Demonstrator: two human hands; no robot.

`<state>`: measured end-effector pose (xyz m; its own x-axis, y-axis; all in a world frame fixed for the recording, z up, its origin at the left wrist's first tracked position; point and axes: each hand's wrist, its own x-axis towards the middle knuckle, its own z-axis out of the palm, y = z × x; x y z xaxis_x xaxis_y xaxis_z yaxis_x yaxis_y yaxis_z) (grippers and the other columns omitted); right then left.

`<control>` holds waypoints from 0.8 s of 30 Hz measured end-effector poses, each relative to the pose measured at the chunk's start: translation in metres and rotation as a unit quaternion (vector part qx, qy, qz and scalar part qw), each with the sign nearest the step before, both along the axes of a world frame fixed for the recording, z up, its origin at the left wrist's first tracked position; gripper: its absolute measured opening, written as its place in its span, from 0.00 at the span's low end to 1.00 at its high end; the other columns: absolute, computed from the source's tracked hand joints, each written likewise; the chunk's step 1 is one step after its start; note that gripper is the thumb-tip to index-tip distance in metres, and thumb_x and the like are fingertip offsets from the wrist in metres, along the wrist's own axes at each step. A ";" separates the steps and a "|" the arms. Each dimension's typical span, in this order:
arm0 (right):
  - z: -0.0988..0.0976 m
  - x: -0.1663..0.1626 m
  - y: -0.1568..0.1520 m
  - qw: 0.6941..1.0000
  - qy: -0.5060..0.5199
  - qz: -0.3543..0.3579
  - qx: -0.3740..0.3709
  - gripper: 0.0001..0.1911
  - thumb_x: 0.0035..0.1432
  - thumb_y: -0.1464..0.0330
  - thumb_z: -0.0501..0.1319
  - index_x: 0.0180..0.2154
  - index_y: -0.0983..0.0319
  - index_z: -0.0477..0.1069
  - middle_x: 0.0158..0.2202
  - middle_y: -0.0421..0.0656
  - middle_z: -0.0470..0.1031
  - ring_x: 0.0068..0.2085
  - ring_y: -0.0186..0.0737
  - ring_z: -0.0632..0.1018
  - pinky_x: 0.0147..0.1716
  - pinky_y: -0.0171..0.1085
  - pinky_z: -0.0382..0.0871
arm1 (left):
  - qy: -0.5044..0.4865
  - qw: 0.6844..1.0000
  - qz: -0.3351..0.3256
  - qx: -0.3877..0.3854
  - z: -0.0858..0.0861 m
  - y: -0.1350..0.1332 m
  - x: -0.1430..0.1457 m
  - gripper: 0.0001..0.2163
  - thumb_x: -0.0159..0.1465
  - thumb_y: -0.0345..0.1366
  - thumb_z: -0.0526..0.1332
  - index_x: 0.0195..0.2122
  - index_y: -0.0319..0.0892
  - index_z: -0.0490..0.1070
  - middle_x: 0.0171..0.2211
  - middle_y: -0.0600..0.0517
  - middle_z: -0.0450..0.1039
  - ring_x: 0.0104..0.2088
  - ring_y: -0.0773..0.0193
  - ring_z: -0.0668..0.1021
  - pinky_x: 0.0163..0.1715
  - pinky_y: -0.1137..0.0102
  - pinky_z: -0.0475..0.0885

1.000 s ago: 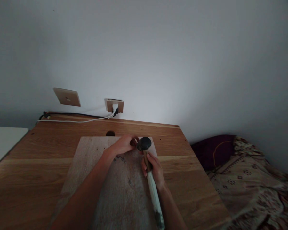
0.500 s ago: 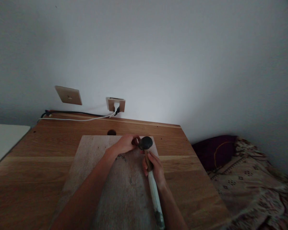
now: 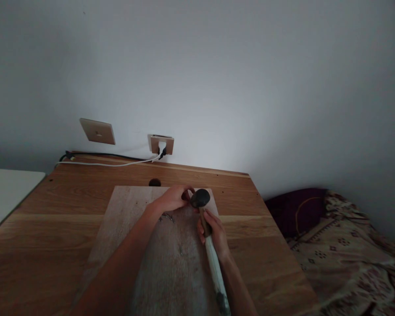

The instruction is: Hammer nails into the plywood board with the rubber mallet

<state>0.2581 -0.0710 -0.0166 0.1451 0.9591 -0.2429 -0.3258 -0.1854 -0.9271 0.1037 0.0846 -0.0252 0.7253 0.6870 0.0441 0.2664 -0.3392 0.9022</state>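
A hammer (image 3: 213,265) with a dark round head and a handle that is brown near the head and pale below slants across the board's right side. My right hand (image 3: 216,230) wraps round the handle close under the head. Just left of the hammer head, my left hand (image 3: 175,198) is over the board's far part with thumb and forefinger curled together. What those fingertips hold, if anything, is hidden by the hammer head. Several thin nails (image 3: 168,217) lie on the pale wooden board (image 3: 123,213), close to my left wrist.
The board rests on a wooden table (image 3: 250,224) against a wall. Behind it are a cable hole (image 3: 154,182), a socket with plugs (image 3: 162,145) and a white cable (image 3: 118,165). Patterned fabric (image 3: 342,254) lies to the right, a white surface (image 3: 9,188) to the left.
The view has shifted slightly. Both hands and the hammer keep nearly the same places over the board, with the hammer head still beside my left fingertips.
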 end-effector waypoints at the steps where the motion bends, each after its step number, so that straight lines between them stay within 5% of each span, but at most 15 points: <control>1: 0.001 0.000 0.000 1.000 0.002 0.000 0.000 0.23 0.57 0.48 0.68 0.36 0.63 0.75 0.16 0.33 0.66 0.13 0.30 0.65 0.11 0.30 0.52 | -0.001 1.000 -0.002 -0.003 0.000 0.000 0.000 0.21 0.53 0.23 0.65 0.50 0.40 0.78 0.33 0.51 0.82 0.34 0.60 0.82 0.36 0.69 0.72; 19: -0.004 -0.001 0.005 0.998 0.050 -0.026 0.038 0.22 0.59 0.50 0.68 0.40 0.63 0.75 0.17 0.31 0.64 0.13 0.28 0.63 0.11 0.29 0.53 | -0.012 1.000 -0.014 0.016 -0.009 0.004 0.002 0.21 0.53 0.22 0.64 0.49 0.40 0.78 0.34 0.51 0.82 0.34 0.61 0.82 0.36 0.70 0.72; 24: -0.002 -0.001 0.005 0.999 0.007 0.014 0.039 0.24 0.58 0.48 0.69 0.36 0.63 0.74 0.17 0.33 0.66 0.13 0.28 0.64 0.11 0.29 0.51 | -0.013 0.999 -0.004 0.032 -0.007 0.004 0.001 0.20 0.53 0.23 0.64 0.47 0.41 0.80 0.32 0.52 0.81 0.32 0.62 0.80 0.33 0.71 0.70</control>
